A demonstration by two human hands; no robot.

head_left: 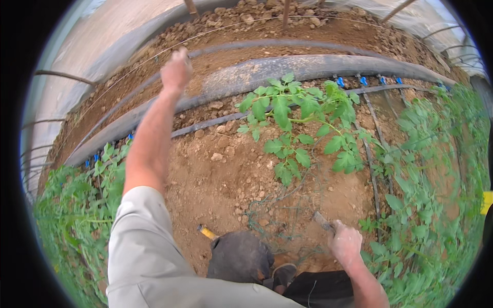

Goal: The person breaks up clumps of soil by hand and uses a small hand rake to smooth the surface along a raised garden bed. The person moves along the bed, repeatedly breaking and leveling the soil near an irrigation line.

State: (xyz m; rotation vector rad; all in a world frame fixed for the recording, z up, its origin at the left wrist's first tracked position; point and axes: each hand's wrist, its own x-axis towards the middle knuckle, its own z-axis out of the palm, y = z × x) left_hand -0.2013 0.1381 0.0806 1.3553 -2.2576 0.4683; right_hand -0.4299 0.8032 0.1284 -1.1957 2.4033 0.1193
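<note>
My left hand point(177, 69) is stretched far forward above the soil and a thin grey hose point(127, 92). Its fingers look curled, but blur hides whether anything is in them. A pale string point(227, 27) runs past close to that hand in the picture. Low on the right, my right hand point(346, 243) grips a short flat metal blade, seemingly a knife point(322, 221), pointing up and left. Tangled green twine point(265, 215) lies on the soil left of the blade. Beyond it, a leafy tomato plant point(304, 111) leans over the ground.
A wide grey water hose point(269, 71) with blue valves point(363, 81) crosses ahead; black drip lines point(371, 165) branch from it. Dense plants stand at left point(77, 208) and right point(427, 215). A yellow-and-black object point(207, 231) lies beside my knee point(240, 256). Plastic sheeting point(104, 50) borders the soil.
</note>
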